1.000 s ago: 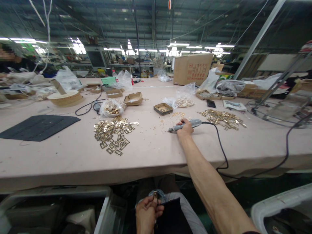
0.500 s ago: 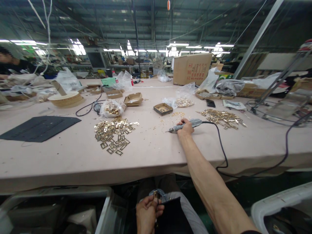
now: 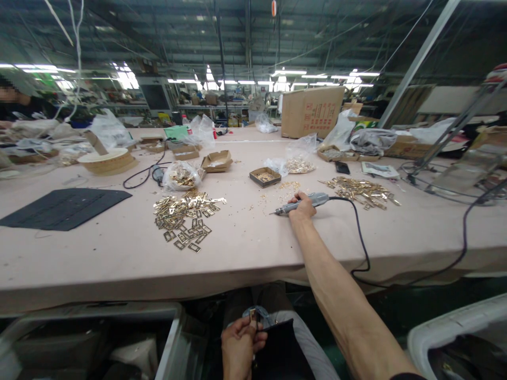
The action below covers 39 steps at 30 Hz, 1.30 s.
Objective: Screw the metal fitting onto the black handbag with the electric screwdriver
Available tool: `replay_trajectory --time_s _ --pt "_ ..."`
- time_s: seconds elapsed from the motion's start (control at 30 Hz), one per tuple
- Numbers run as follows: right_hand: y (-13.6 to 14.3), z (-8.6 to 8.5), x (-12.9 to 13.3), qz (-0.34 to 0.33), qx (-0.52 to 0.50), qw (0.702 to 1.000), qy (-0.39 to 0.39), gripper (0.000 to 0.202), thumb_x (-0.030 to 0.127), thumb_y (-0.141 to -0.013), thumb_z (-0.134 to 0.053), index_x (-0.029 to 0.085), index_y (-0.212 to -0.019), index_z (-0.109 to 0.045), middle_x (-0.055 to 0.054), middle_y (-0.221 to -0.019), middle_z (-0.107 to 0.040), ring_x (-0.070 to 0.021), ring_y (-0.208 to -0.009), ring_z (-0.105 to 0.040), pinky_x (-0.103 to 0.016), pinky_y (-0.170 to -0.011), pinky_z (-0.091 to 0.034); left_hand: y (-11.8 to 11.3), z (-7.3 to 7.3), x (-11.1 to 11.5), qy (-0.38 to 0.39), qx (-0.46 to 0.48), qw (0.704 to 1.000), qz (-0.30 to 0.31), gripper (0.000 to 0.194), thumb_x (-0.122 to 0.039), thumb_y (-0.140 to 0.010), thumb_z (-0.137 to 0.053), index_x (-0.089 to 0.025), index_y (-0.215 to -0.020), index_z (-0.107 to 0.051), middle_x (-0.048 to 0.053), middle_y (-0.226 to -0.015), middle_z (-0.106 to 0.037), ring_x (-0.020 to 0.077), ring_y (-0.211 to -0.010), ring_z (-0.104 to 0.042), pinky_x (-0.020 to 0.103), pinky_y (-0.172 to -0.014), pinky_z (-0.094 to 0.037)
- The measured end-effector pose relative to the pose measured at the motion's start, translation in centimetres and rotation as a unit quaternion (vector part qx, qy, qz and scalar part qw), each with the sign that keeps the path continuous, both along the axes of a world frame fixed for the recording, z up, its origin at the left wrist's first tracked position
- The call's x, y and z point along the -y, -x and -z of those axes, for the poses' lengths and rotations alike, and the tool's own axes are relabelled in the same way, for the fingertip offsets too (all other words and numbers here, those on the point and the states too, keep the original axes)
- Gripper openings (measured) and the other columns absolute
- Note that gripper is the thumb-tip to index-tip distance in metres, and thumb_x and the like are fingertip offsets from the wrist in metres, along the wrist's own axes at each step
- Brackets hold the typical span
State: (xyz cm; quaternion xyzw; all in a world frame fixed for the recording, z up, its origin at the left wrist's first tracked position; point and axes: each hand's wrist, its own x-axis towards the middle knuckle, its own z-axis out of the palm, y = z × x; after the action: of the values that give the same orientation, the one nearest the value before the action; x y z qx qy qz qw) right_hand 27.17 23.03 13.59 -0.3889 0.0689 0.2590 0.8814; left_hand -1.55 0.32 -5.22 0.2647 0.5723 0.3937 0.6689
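I monitor the left hand [image 3: 240, 345] below the table's near edge, over the lap. Its grip is a pinch on a gold metal piece [image 3: 253, 315], beside a dark panel [image 3: 287, 353]; I cannot tell whether piece and panel are joined. To the left of this hand, under the near edge, stands a grey bin [image 3: 169, 340]; a white bin [image 3: 416, 340] stands near the right corner.

I locate the right hand [image 3: 303, 207] above the table [image 3: 119, 258], right of its middle. Its fingers are closed around a corded screwdriver [image 3: 319, 199], bit directed toward the left edge. The cord [image 3: 362, 232] runs over the near edge.

Left of the bit, I register a pile of metal frames [image 3: 184, 219]; a black sheet [image 3: 65, 208] lies at the left edge. Beyond the screwdriver are loose gold bits [image 3: 290, 186], a shallow box [image 3: 266, 184] containing small parts and, toward the right edge, a heap of gold strips [image 3: 362, 192]. A large carton [image 3: 311, 113] stands at the far edge.
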Motion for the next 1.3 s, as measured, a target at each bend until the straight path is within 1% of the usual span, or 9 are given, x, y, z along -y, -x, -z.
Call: replay_trajectory --time_s 0.3,0.43,0.57,0.7,0.77,0.9,1.03,1.13,1.3 --pt "0.3 -0.3 0.3 -0.002 -0.006 1.0 -0.013 0.023 0.008 -0.076 -0.066 0.019 -0.077 -0.045 0.005 -0.062 -0.057 -0.008 -0.041 -0.047 -0.019 -0.036 -0.044 0.0 0.4 0.1 0.003 0.006 1.0 -0.006 0.055 -0.051 -0.051 -0.092 -0.01 -0.082 -0.072 0.013 -0.074 -0.074 0.0227 -0.056 -0.071 0.027 -0.048 -0.055" --pt "0.3 -1.0 1.1 -0.021 0.002 0.999 -0.041 0.027 0.01 -0.078 -0.067 0.02 -0.077 -0.043 0.006 -0.063 -0.054 -0.0073 -0.041 -0.045 -0.019 -0.038 -0.046 0.1 0.2 -0.1 -0.007 0.001 1.0 -0.009 0.056 -0.051 -0.055 -0.089 -0.008 -0.087 -0.072 0.014 -0.078 -0.075 0.0221 -0.056 -0.071 0.026 -0.048 -0.055" --pt "0.3 -2.5 3.1 -0.067 0.022 0.995 -0.077 0.021 0.01 -0.083 -0.063 0.019 -0.078 -0.045 0.006 -0.066 -0.053 -0.0058 -0.045 -0.046 -0.019 -0.046 -0.049 0.1 -1.2 -0.2 -0.02 -0.023 0.999 0.009 0.051 -0.046 -0.062 -0.084 -0.007 -0.092 -0.072 0.016 -0.081 -0.076 0.0226 -0.055 -0.071 0.027 -0.047 -0.056" --pt "0.9 -3.1 7.0 -0.13 0.074 0.982 -0.119 0.017 0.013 -0.089 -0.059 0.018 -0.077 -0.048 0.007 -0.068 -0.05 -0.0042 -0.047 -0.047 -0.018 -0.051 -0.05 -0.4 -3.5 0.3 -0.024 -0.024 0.999 0.003 0.026 -0.027 -0.071 -0.076 -0.006 -0.086 -0.07 0.015 -0.077 -0.075 0.0227 -0.057 -0.073 0.026 -0.048 -0.057" --pt "1.8 -2.9 9.2 -0.158 0.118 0.968 -0.154 0.018 0.015 -0.092 -0.056 0.018 -0.076 -0.049 0.007 -0.07 -0.05 -0.0036 -0.047 -0.047 -0.017 -0.051 -0.049 -0.8 -3.8 0.2 -0.013 -0.019 1.0 -0.001 0.018 -0.017 -0.074 -0.071 -0.005 -0.088 -0.069 0.015 -0.079 -0.075 0.0221 -0.059 -0.073 0.025 -0.05 -0.058" --pt "5.1 -2.2 14.5 -0.204 0.126 0.961 -0.137 0.017 0.016 -0.092 -0.059 0.018 -0.077 -0.051 0.006 -0.075 -0.053 -0.0035 -0.048 -0.047 -0.019 -0.054 -0.049 -1.1 -3.2 0.1 0.017 -0.011 1.0 0.001 0.014 -0.011 -0.076 -0.068 -0.005 -0.089 -0.07 0.015 -0.085 -0.076 0.0223 -0.066 -0.075 0.026 -0.057 -0.061" --pt "8.9 -0.1 19.4 -0.233 0.104 0.961 -0.106 0.022 0.017 -0.082 -0.073 0.018 -0.078 -0.051 0.006 -0.076 -0.053 -0.0045 -0.05 -0.046 -0.02 -0.056 -0.05 -1.1 -3.2 0.1 0.019 -0.007 1.0 0.001 0.015 -0.011 -0.076 -0.071 -0.005 -0.09 -0.07 0.016 -0.083 -0.076 0.0227 -0.065 -0.075 0.026 -0.057 -0.061" --pt "11.2 2.3 21.1 -0.243 0.114 0.96 -0.084 0.024 0.018 -0.077 -0.077 0.018 -0.082 -0.054 0.006 -0.073 -0.054 -0.0061 -0.051 -0.046 -0.022 -0.057 -0.049 -1.1 -3.2 0.0 0.019 -0.006 1.0 0.001 0.015 -0.011 -0.076 -0.072 -0.005 -0.09 -0.07 0.016 -0.084 -0.076 0.0228 -0.065 -0.075 0.026 -0.057 -0.061" --pt "14.5 5.7 22.0 -0.238 0.193 0.951 -0.032 0.017 0.018 -0.079 -0.076 0.018 -0.088 -0.062 0.004 -0.067 -0.056 -0.0088 -0.049 -0.046 -0.025 -0.055 -0.047 -1.1 -3.4 -0.1 0.029 -0.009 1.0 0.001 0.015 -0.005 -0.076 -0.065 -0.003 -0.09 -0.07 0.016 -0.083 -0.076 0.0231 -0.064 -0.075 0.025 -0.055 -0.061"
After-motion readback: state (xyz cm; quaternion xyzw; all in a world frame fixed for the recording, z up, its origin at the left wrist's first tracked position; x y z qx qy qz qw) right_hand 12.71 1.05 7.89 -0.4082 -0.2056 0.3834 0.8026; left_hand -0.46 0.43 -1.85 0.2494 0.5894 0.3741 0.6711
